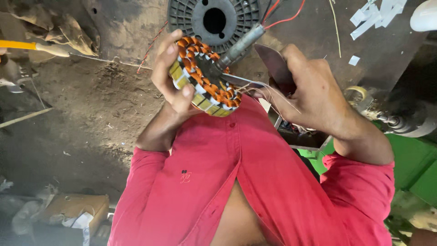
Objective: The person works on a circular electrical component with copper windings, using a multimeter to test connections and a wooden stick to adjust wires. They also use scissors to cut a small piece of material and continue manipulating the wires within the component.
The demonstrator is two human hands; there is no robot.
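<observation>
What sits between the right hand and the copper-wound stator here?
In the head view, a metal blade held in the right hand spans the gap to the stator, with thin loose wire strands alongside.

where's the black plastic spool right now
In the head view, the black plastic spool lies at top centre on the dirty work surface, just beyond the copper-wound stator held in the left hand.

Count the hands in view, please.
2. The left hand grips the copper-wound stator at centre; the right hand, beside it, holds scissors.
</observation>
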